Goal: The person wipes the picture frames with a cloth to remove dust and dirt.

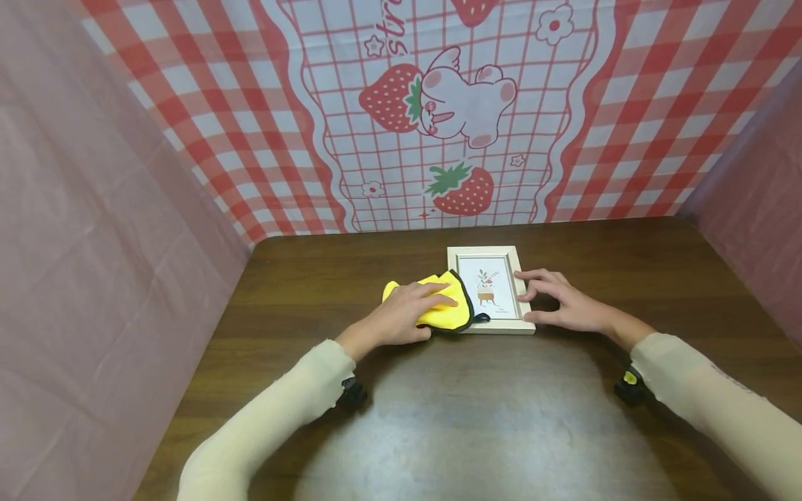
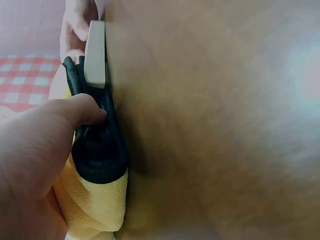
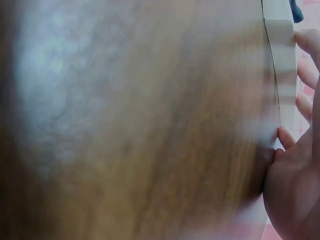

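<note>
A cream-coloured picture frame [image 1: 491, 326] lies flat on the wooden table, with a drawing of a potted plant inside. My left hand [image 1: 407, 313] grips a yellow cloth [image 1: 451, 312] with black edging and presses it over the frame's left part. In the left wrist view, the thumb [image 2: 87, 109] bends onto the cloth's black edge. My right hand [image 1: 567, 303] holds the right side of the frame with bent fingers, its fingertips against the border. The right wrist view shows those fingers [image 3: 307, 72] along the frame's edge [image 3: 282, 60]. The cloth hides the frame's lower left.
The dark brown table [image 1: 464, 417] extends on all sides of the frame. Behind it hangs a red-and-white checked cloth [image 1: 263, 125] with strawberry prints. Pink fabric [image 1: 94, 243] covers the left side, and more pink fabric [image 1: 758, 167] stands at the right.
</note>
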Tool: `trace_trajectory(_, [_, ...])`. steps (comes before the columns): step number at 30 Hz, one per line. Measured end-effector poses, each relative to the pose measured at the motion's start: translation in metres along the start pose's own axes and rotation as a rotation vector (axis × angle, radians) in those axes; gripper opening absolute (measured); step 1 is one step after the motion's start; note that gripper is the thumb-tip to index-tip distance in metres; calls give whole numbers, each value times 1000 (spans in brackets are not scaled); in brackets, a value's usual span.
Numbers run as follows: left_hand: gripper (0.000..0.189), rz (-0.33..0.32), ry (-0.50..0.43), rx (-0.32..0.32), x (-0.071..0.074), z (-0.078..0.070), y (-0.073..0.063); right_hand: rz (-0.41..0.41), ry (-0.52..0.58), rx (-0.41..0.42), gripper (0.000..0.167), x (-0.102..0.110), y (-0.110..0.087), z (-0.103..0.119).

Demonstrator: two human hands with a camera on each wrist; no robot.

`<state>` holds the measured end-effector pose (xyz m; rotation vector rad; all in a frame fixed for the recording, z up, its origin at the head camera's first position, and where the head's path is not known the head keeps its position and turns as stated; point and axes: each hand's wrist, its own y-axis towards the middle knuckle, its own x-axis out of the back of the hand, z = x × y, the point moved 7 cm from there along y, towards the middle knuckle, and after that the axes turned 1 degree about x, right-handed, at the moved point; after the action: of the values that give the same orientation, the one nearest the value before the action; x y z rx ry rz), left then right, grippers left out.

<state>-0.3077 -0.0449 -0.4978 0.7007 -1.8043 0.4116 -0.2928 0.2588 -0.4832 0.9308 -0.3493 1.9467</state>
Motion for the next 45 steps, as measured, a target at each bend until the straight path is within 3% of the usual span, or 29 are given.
trace_trajectory(9, [68, -14, 36, -29, 13, -25, -13, -4, -15, -3, 21, 0, 0, -1])
trace_trajectory(16, [69, 1, 67, -41, 7, -17, -12, 0, -8, -5, 21, 0, 1, 1])
trace_trajectory(20, [69, 51, 6, -9, 15, -19, -8, 3, -3, -13, 20, 0, 1, 1])
trace_trajectory(23, [71, 63, -34, 10, 11, -9, -2, 6, -6, -19, 20, -1, 1, 0])
trace_trajectory(31, [74, 53, -30, 41, -7, 31, 25, 10, -5, -24, 20, -1, 0, 0])
trace_trajectory(41, [72, 89, 23, 102, 17, 28, 42, 0, -2, -9, 21, -1, 0, 0])
trace_trajectory(45, [72, 89, 46, 124, 19, 37, 51, 7, 6, -13, 21, -2, 0, 0])
